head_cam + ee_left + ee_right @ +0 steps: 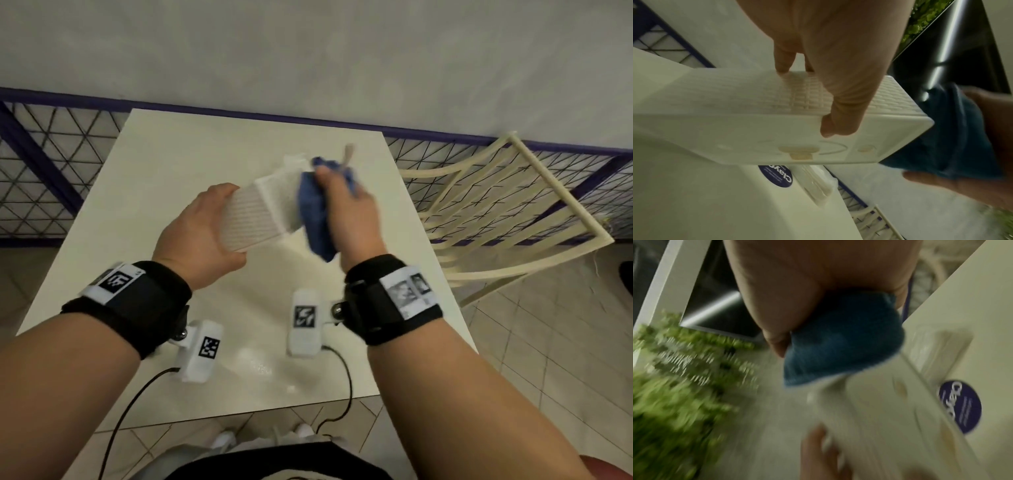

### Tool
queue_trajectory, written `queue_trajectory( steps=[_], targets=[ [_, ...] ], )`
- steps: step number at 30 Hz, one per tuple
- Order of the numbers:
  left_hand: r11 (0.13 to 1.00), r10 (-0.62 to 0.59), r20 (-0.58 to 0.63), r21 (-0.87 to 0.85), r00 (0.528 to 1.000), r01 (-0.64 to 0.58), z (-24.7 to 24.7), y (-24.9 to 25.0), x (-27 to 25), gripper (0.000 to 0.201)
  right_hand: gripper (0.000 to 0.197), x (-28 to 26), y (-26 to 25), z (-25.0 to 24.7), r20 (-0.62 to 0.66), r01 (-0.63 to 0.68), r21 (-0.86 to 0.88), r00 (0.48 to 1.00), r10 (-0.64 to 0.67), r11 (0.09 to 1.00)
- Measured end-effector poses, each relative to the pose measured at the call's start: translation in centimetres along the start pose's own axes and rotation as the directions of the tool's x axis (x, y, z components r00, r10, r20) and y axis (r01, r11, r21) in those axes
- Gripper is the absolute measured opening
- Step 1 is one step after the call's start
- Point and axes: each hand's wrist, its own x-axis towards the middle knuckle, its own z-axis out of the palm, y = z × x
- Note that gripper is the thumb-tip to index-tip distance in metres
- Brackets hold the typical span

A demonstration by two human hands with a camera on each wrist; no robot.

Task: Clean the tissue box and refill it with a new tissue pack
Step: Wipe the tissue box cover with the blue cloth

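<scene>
The white ribbed tissue box is held tilted above the white table. My left hand grips its near end, thumb on one face and fingers on the opposite side. My right hand grips a bunched blue cloth and presses it against the box's far end. On the table beneath the box lies a clear-wrapped tissue pack with a round dark blue label. The wrist views are blurred.
A cream slatted chair leans at the table's right. A blue-framed wire fence runs behind the table, below a grey wall. Green foliage and a dark window frame show in the wrist views. Camera cables hang over the table's near edge.
</scene>
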Motion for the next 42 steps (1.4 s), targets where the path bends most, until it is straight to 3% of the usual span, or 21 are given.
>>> queue_trajectory(
  steps=[2, 4, 6, 9, 12, 15, 18, 23, 26, 31, 34, 36, 40, 42],
  targets=[
    [0.999, 0.023, 0.043, -0.048, 0.999, -0.021, 0.3, 0.6, 0.4, 0.072, 0.052, -0.8, 0.9, 2.8, 0.194, 0.143, -0.251, 0.976, -0.095, 0.957],
    [0.999, 0.007, 0.029, -0.054, 1.000, -0.006, 0.0, 0.4, 0.1, 0.074, 0.062, -0.3, 1.5, 3.4, 0.249, 0.206, -0.334, 0.960, -0.125, 0.920],
    [1.000, -0.004, 0.014, -0.005, 1.000, 0.004, -0.3, 0.0, -0.6, 0.079, 0.057, 1.6, 2.0, 2.3, 0.202, 0.163, -0.266, 0.973, -0.110, 0.950],
    [0.999, 0.029, 0.046, 0.033, 0.999, -0.031, -0.5, 0.3, -1.7, 0.084, 0.051, 3.2, 2.4, 1.3, 0.085, -0.073, -0.233, 0.992, 0.095, 0.970],
    [0.997, 0.030, 0.052, 0.075, 0.998, -0.034, -0.1, 0.2, -1.3, 0.089, 0.060, 1.5, 2.3, 3.6, 0.047, 0.016, -0.302, 0.999, -0.002, 0.953],
    [0.993, 0.001, 0.047, 0.121, 0.999, -0.007, 0.2, -0.1, -1.0, 0.090, 0.057, -0.9, 1.8, 5.6, 0.153, 0.142, -0.340, 0.984, -0.095, 0.930],
    [0.998, 0.003, 0.022, 0.065, 1.000, -0.005, 0.0, -0.5, -1.1, 0.086, 0.055, -0.2, 1.7, 4.6, 0.183, 0.156, -0.268, 0.977, -0.108, 0.951],
    [0.997, 0.045, 0.033, 0.060, 0.998, -0.047, -0.2, -0.4, -1.9, 0.087, 0.050, 2.3, 2.2, 2.5, 0.146, -0.030, -0.138, 0.988, 0.051, 0.990],
    [0.997, 0.034, 0.005, 0.076, 0.999, -0.034, 0.6, -0.4, -1.8, 0.090, 0.051, 1.3, 1.6, 4.1, 0.063, 0.050, -0.239, 0.997, -0.036, 0.970],
    [0.999, 0.020, -0.013, 0.046, 1.000, -0.020, 1.2, -0.5, -1.5, 0.078, 0.056, -0.6, 1.6, 5.3, 0.172, 0.150, -0.283, 0.980, -0.104, 0.947],
    [0.995, 0.093, -0.023, 0.049, 0.995, -0.092, 1.0, -0.8, -2.0, 0.084, 0.059, 1.6, 2.6, 4.0, 0.110, 0.105, -0.207, 0.990, -0.084, 0.973],
    [0.992, 0.113, -0.008, 0.056, 0.994, -0.112, 0.8, -0.9, -2.3, 0.083, 0.047, 2.9, 3.6, 2.5, 0.102, 0.049, -0.154, 0.994, -0.033, 0.987],
    [0.981, 0.174, 0.009, 0.090, 0.985, -0.174, 0.6, -1.1, -2.6, 0.081, 0.039, 4.2, 6.0, -0.1, 0.130, 0.083, -0.227, 0.990, -0.054, 0.970],
    [0.981, 0.182, 0.016, 0.070, 0.983, -0.183, 0.4, -1.2, -2.6, 0.081, 0.039, 4.9, 7.1, -1.4, 0.089, 0.033, -0.279, 0.996, -0.009, 0.960]
  ],
)
